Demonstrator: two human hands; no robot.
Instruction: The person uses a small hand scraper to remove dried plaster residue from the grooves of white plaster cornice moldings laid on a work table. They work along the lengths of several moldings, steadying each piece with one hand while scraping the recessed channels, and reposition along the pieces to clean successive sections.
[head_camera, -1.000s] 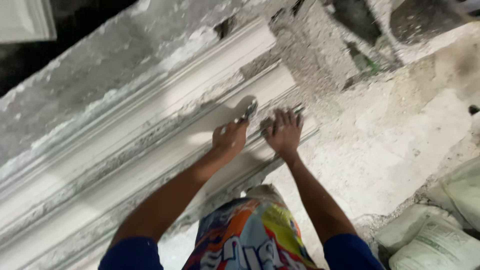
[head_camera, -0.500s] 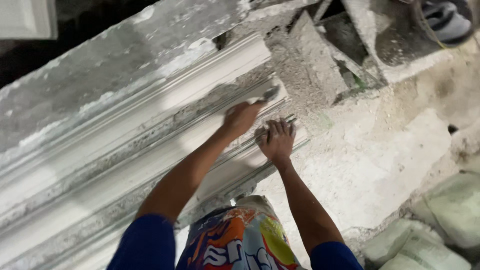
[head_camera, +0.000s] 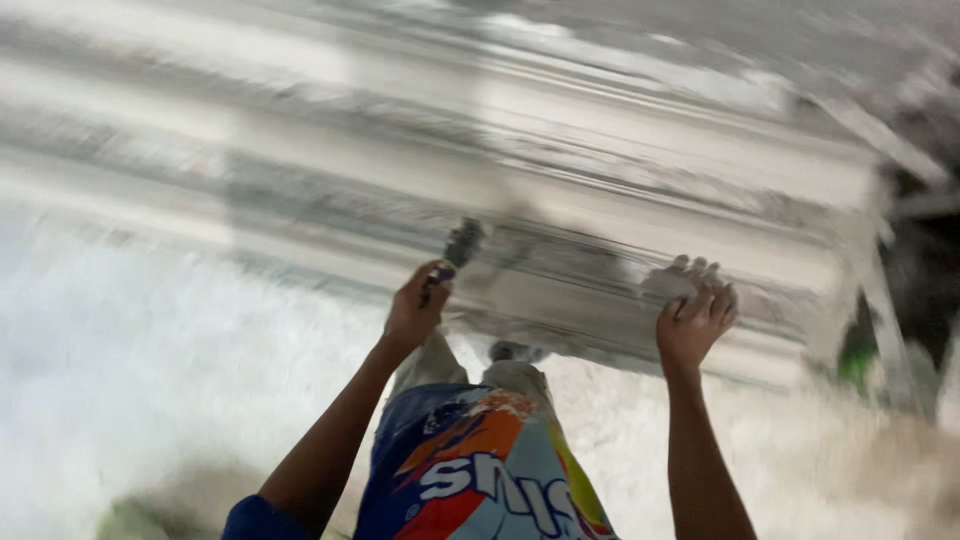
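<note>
White moulding (head_camera: 600, 170), two hands: left hand (head_camera: 418, 310), right hand (head_camera: 695, 320).

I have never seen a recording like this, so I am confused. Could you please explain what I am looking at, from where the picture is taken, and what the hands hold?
There is no machine here. A person wears a camera on the head, and it looks down at their own two bare arms. The picture is blurred by motion. The left hand has its grip around a small dark-handled tool; its kind is too blurred to tell. The right hand is open, with its fingers at a long white moulded piece with ridges that crosses the whole picture. Below, you see the person's colourful shorts and a pale, dusty floor.
</note>
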